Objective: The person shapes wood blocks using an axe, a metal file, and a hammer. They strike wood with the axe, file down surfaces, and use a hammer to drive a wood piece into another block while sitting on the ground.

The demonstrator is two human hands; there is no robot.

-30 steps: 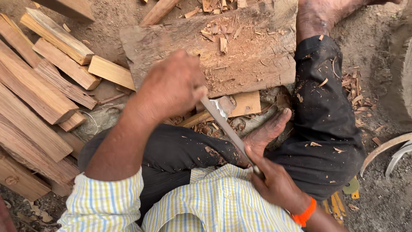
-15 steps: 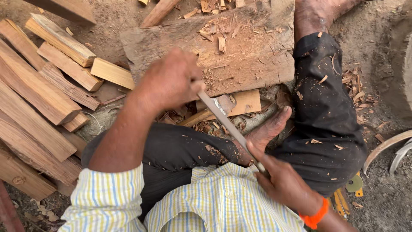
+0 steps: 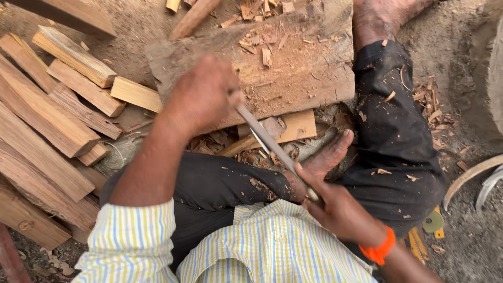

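Observation:
I sit on the ground with my legs folded under me. My left hand (image 3: 201, 94) is closed around the far end of a long flat metal blade (image 3: 267, 141), at the near edge of a thick wooden chopping block (image 3: 293, 73). My right hand (image 3: 335, 209) grips the blade's near end, close to my lap. The blade runs diagonally between both hands, above my bare foot (image 3: 327, 157). Whatever lies under my left hand is hidden. A small flat piece of wood (image 3: 298, 126) lies under the block's edge.
Several split wooden billets (image 3: 57, 120) are stacked at the left. Wood chips (image 3: 262, 26) litter the block and the dirt around it. A curved metal blade (image 3: 471, 178) lies on the ground at the right. A yellow-handled object (image 3: 427, 230) pokes out beside my right leg.
My left hand and the blade's far end have moved up toward the block's edge. My right hand has drawn back toward my lap.

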